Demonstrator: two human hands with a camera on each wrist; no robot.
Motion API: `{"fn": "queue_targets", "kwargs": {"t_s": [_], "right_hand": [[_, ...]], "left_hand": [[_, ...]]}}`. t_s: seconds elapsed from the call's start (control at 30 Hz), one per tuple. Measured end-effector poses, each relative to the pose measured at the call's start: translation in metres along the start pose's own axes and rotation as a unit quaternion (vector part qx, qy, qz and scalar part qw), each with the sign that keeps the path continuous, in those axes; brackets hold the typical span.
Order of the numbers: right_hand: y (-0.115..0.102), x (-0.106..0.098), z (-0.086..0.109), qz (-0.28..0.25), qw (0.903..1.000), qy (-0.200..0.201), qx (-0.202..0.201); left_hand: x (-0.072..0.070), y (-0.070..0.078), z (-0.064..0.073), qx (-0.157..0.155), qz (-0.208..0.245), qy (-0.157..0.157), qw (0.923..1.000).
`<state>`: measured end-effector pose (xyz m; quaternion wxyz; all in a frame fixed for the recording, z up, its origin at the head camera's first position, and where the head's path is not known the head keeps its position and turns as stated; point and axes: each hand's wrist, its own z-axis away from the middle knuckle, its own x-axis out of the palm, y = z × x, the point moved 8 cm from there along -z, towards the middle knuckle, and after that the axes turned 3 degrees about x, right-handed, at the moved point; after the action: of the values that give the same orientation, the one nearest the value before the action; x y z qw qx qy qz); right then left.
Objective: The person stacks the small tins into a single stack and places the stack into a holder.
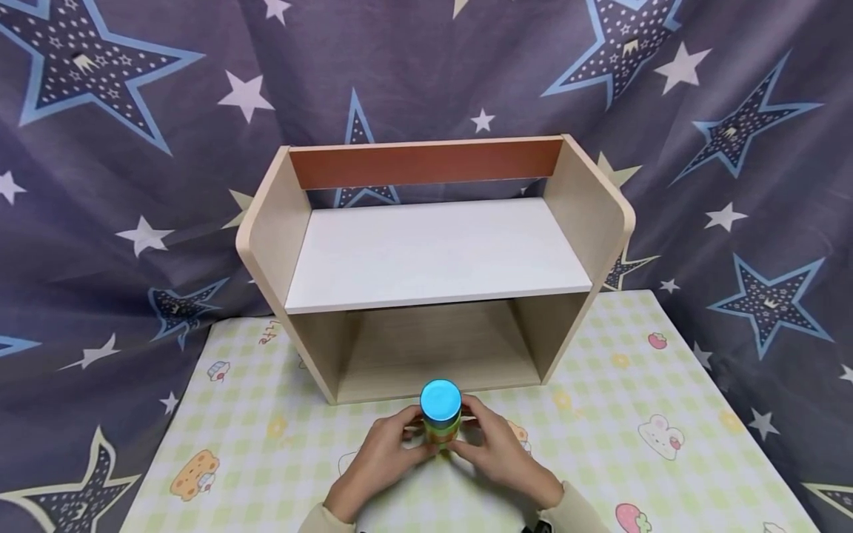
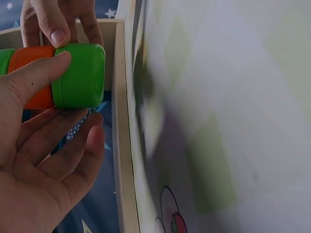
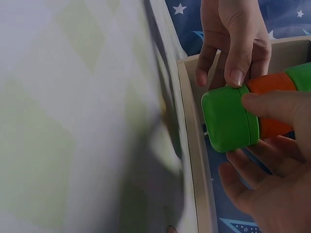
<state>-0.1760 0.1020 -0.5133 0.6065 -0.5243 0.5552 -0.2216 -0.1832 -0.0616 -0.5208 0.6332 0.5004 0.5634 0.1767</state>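
An upright rounded cylinder (image 1: 440,400) stands in front of the shelf in the head view, its light blue top facing up. Green and orange bands of this cylinder (image 2: 80,75) show in the left wrist view, with a green rounded end piece. My left hand (image 1: 386,453) holds it from the left, thumb on the near side. From the other side my right hand (image 1: 494,448) grips it, thumb close to the left one. In the right wrist view, the thumb (image 3: 269,104) lies over the seam between green and orange, with fingers curved underneath.
Behind the hands stands a light wood two-level shelf (image 1: 436,255) with a white board and a reddish-brown back rail. A green checked cloth (image 1: 246,429) with cartoon prints covers the table. Dark star-patterned fabric (image 1: 426,59) hangs behind and at both sides.
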Motion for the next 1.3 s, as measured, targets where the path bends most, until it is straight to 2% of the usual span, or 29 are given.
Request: {"fn": "queue_targets", "kwargs": {"t_s": [0.57, 0.9, 1.17, 1.3], "right_hand": [[-0.003, -0.015, -0.001, -0.001, 0.9999, 0.009, -0.007], [-0.012, -0.023, -0.008, 0.011, 0.9996, 0.017, -0.021], [-0.022, -0.027, -0.015, 0.025, 0.9983, 0.03, -0.044], [-0.026, -0.031, -0.016, 0.021, 0.9988, 0.023, -0.037]], "left_hand": [[0.001, 0.012, -0.014, 0.022, -0.017, -0.007, 0.9996], [-0.009, 0.02, -0.022, 0.033, -0.02, -0.003, 0.9993], [-0.015, 0.025, -0.028, 0.032, -0.028, -0.019, 0.9989], [-0.019, 0.029, -0.03, 0.034, -0.029, -0.026, 0.9987]]}}
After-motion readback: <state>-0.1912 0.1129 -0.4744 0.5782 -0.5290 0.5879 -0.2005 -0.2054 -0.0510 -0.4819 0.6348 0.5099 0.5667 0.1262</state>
